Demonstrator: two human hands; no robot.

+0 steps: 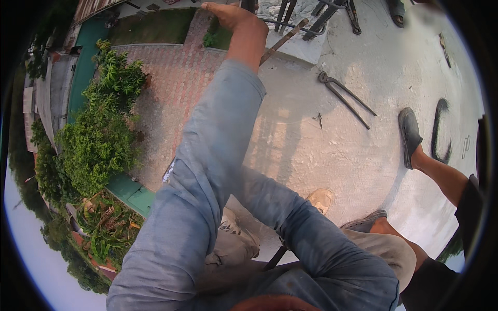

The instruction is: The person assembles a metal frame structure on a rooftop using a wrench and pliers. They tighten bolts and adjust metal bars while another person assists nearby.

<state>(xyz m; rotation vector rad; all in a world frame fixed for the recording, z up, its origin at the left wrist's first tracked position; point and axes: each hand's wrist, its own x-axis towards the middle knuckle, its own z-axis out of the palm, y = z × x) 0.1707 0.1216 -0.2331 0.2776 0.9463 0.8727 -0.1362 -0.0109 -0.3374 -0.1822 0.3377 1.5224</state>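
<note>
My left arm stretches to the top edge, its blue-grey sleeve crossing the middle of the view. My left hand is beside a dark metal bar. One of its digits points left; the others are cut off or hidden, so I cannot tell whether it grips the bar. A brown stick slants behind that wrist, near dark steel bars. My right sleeve passes behind the left one, hiding my right hand. Open-handled pincers lie on the pale concrete, right of my left forearm.
Another person's grey clogs stand at the right, near a black C-shaped thing. A twisted dark scrap lies on the concrete. My beige shoe is below it. Leftward are red-and-grey paving and green bushes.
</note>
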